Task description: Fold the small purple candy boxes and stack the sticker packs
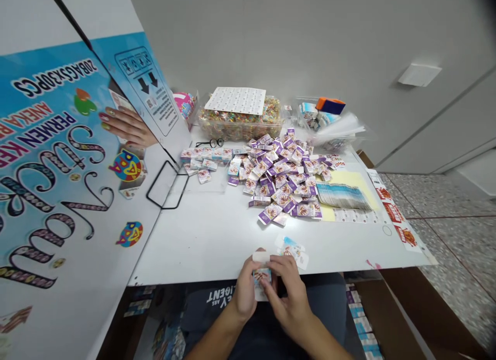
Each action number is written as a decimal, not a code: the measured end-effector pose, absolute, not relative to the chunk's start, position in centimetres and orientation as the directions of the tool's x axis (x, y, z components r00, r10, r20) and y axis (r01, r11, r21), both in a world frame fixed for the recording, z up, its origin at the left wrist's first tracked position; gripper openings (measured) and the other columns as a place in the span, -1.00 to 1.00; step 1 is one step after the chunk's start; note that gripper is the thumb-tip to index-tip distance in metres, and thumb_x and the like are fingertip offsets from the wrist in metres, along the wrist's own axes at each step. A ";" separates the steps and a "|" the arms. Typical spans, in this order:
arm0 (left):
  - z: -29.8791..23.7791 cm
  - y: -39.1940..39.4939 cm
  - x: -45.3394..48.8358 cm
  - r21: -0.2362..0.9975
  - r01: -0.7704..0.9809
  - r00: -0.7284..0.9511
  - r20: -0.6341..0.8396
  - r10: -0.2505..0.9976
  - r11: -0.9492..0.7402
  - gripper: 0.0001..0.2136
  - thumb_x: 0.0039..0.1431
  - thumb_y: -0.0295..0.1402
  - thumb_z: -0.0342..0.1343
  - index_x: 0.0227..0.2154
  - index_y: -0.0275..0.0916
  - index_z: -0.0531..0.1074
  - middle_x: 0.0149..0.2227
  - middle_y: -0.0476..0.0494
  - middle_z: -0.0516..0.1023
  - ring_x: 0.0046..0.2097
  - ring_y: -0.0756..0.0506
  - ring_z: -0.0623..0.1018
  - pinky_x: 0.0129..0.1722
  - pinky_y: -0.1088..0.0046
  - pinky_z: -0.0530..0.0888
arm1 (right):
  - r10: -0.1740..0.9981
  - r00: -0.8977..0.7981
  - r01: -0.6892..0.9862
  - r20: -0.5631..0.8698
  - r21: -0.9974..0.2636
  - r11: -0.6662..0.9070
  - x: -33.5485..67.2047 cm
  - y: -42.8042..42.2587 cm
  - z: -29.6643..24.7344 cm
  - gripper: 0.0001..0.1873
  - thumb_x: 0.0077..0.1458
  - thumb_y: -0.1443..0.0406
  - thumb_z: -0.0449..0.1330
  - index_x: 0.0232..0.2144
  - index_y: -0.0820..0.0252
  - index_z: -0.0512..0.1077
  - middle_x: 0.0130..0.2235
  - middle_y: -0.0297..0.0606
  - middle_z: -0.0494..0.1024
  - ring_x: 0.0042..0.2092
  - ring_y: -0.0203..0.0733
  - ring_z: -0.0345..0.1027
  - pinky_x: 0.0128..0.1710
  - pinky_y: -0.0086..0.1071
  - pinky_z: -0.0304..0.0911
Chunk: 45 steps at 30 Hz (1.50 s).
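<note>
Just in front of the table's near edge, my left hand and my right hand both grip one small blue-and-white carton. A white end flap stands up at its top. My right thumb lies across its printed face, and my left fingers close along its side. Beyond my right hand a flat, unfolded carton rests on the table. Farther back sits a heap of small purple-and-white boxes. To its right, a fanned stack of flat blue cartons lies on a yellow sheet.
A clear tub of colourful small pieces carries a sticker sheet. Several little boxes stand left of the heap. A large printed carton walls off the left. At right back is another clear bin. Brown boxes stand below.
</note>
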State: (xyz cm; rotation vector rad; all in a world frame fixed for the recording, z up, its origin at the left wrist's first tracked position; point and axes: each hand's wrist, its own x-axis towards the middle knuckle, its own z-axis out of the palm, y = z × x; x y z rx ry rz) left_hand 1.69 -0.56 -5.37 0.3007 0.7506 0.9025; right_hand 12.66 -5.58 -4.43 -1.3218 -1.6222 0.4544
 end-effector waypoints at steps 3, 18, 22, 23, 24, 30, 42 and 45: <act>-6.0 -0.4 1.0 0.570 -0.550 0.471 -0.392 0.790 0.611 -0.80 -0.01 -0.31 0.19 -0.31 -0.28 0.47 -0.45 -0.04 0.55 -0.52 -0.02 0.51 -0.49 0.49 0.44 | 0.912 -0.071 0.537 0.404 -0.755 0.376 13.4 -4.9 -2.8 -0.73 0.23 0.42 0.21 -0.04 0.05 0.44 0.07 -0.14 0.50 0.08 -0.02 0.35 0.16 -0.05 0.24; -2.9 0.5 1.3 0.971 -0.118 0.419 -0.142 0.897 0.209 -0.67 0.33 -0.11 0.09 -0.06 -0.27 0.47 -0.34 -0.09 0.56 -0.45 0.00 0.48 -0.48 0.52 0.47 | 0.907 0.188 0.451 0.376 -0.854 0.261 15.4 -2.8 -1.9 -0.74 0.26 0.35 0.18 -0.06 0.06 0.59 -0.16 -0.21 0.69 -0.18 -0.10 0.54 -0.13 -0.21 0.43; -3.1 0.4 0.9 0.982 -0.059 0.457 -0.135 0.879 0.181 -0.70 0.32 -0.14 0.13 -0.05 -0.25 0.48 -0.41 -0.04 0.54 -0.45 0.01 0.47 -0.46 0.54 0.40 | 0.936 0.350 0.135 0.040 -0.991 -0.008 15.0 -2.7 -1.4 -0.82 0.20 0.17 0.28 -0.27 0.13 0.61 -0.36 -0.26 0.65 -0.40 -0.19 0.50 -0.40 -0.36 0.43; -3.0 0.4 0.8 0.982 -0.059 0.468 -0.134 0.874 0.182 -0.69 0.32 -0.14 0.13 -0.04 -0.25 0.48 -0.40 -0.05 0.54 -0.44 0.00 0.48 -0.45 0.54 0.40 | 0.925 0.380 0.075 -0.005 -0.997 -0.036 14.9 -2.7 -1.3 -0.80 0.18 0.15 0.30 -0.30 0.15 0.60 -0.40 -0.28 0.63 -0.44 -0.21 0.48 -0.44 -0.38 0.41; -2.9 0.4 0.8 0.981 -0.064 0.477 -0.130 0.869 0.182 -0.68 0.32 -0.13 0.11 -0.04 -0.25 0.49 -0.40 -0.06 0.55 -0.45 0.00 0.48 -0.45 0.53 0.39 | 0.915 0.401 0.037 -0.030 -0.998 -0.049 14.9 -2.6 -1.3 -0.79 0.16 0.13 0.31 -0.32 0.15 0.60 -0.43 -0.29 0.62 -0.45 -0.22 0.46 -0.45 -0.39 0.41; -2.5 0.5 0.6 0.979 -0.085 0.502 -0.120 0.857 0.187 -0.64 0.35 -0.14 0.07 0.01 -0.31 0.50 -0.49 -0.09 0.55 -0.51 -0.02 0.43 -0.47 0.49 0.38 | 0.921 0.389 -0.016 -0.014 -1.000 -0.008 15.0 -2.8 -1.8 -0.79 0.13 0.15 0.33 -0.39 0.16 0.60 -0.32 -0.20 0.69 -0.33 -0.11 0.54 -0.31 -0.27 0.48; -2.8 1.3 -0.7 0.961 -0.036 0.321 -0.248 0.914 0.273 -0.69 0.22 -0.19 0.21 -0.03 -0.18 0.40 -0.42 -0.05 0.62 -0.50 -0.05 0.52 -0.48 0.51 0.39 | 0.983 0.016 0.375 0.181 -0.913 0.162 15.4 -3.2 -2.1 -0.73 0.28 0.27 0.20 -0.01 -0.03 0.58 0.19 -0.14 0.49 0.06 -0.04 0.45 0.11 -0.02 0.34; -3.4 2.8 -1.0 0.959 -0.020 0.170 -0.276 0.946 0.283 -0.79 0.20 -0.24 0.19 -0.20 -0.17 0.32 -0.41 -0.06 0.62 -0.43 -0.07 0.57 -0.44 0.53 0.41 | 0.978 0.099 0.391 0.183 -0.911 0.131 17.8 -2.3 -2.3 -0.81 0.29 0.22 0.19 -0.15 0.09 0.59 0.02 -0.10 0.58 0.02 -0.03 0.47 0.05 -0.09 0.37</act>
